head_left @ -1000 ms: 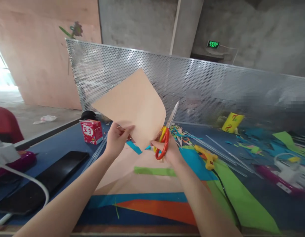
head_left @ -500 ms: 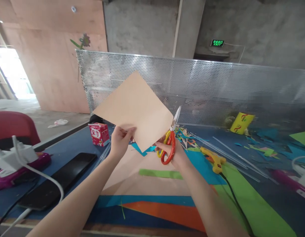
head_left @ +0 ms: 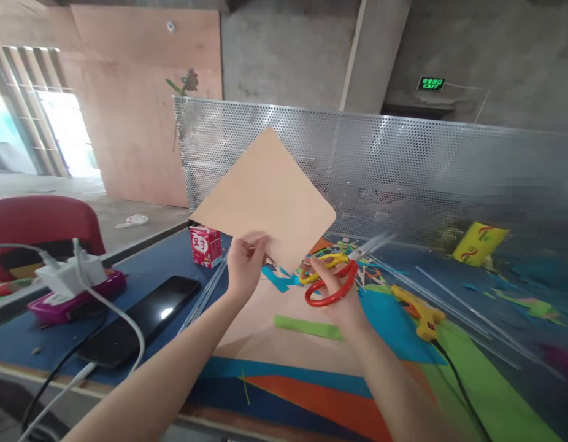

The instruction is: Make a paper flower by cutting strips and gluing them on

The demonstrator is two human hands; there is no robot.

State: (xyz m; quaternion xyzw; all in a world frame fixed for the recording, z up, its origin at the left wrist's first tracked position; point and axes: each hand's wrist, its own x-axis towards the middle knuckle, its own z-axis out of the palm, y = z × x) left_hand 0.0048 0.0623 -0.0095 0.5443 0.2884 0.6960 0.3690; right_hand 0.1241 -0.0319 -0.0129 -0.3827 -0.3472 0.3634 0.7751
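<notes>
A tan sheet of paper [head_left: 268, 190] is held up above the table, one corner pointing upward and its right corner rounded. My left hand [head_left: 246, 264] pinches its lower left edge between thumb and fingers. Scissors [head_left: 332, 285] with one red and one yellow handle hang on my right hand [head_left: 343, 301], their blades pointing right, away from the paper. The right fingertips reach the paper's lower corner, though the sheet partly hides them. Below lies a pale sheet [head_left: 251, 331] with a green paper strip [head_left: 307, 327] on it.
A yellow glue gun [head_left: 422, 313] lies at the right, near clear glue sticks [head_left: 435, 301] and paper scraps. To the left are a red box [head_left: 205, 247], a black phone [head_left: 141, 319] and a power strip [head_left: 76, 298] with cables. A perforated metal panel [head_left: 357, 166] stands behind.
The scissors have swung from pointing upward beside the paper's right corner to lying flatter, pointing right. The sheet's lower corner now looks rounded too. The whole view has shifted.
</notes>
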